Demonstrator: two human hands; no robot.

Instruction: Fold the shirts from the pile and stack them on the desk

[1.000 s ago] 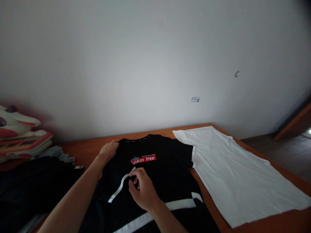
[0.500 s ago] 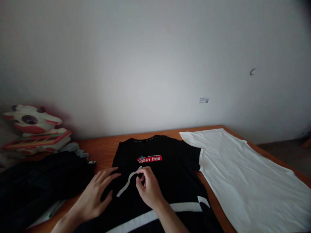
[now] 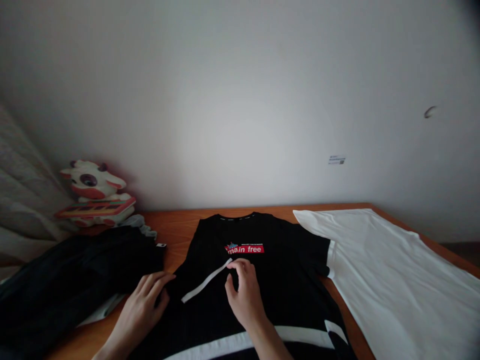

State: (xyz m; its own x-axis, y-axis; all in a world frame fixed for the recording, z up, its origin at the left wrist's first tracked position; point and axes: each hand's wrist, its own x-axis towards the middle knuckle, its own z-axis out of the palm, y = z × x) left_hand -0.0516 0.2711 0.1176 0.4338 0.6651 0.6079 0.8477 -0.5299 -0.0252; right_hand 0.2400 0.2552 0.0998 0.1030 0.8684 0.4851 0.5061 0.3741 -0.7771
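Note:
A black T-shirt (image 3: pixel 285 260) lies spread on the wooden table, with a red print on its chest and white bands near the bottom. On its left half a white sleeve hem (image 3: pixel 206 282) runs diagonally across the black cloth. My left hand (image 3: pixel 144 300) rests at the shirt's left edge, fingers stretched out and holding nothing. Just below the print, my right hand (image 3: pixel 245 290) has its fingertips by the upper end of the white hem. A gap shows between its thumb and forefinger, and no cloth is gripped there.
To the right, a white garment (image 3: pixel 386 265) lies flat, touching the black shirt's sleeve. A heap of dark clothes (image 3: pixel 82 270) is on the left, before a cow-shaped toy keyboard (image 3: pixel 97 200). The wall (image 3: pixel 240 100) stands behind the table (image 3: pixel 176 227).
My right hand has loosened, its thumb now farther from the forefinger. The white hem lies straighter than before. My left hand has shifted to the shirt's outer edge. The view has turned left.

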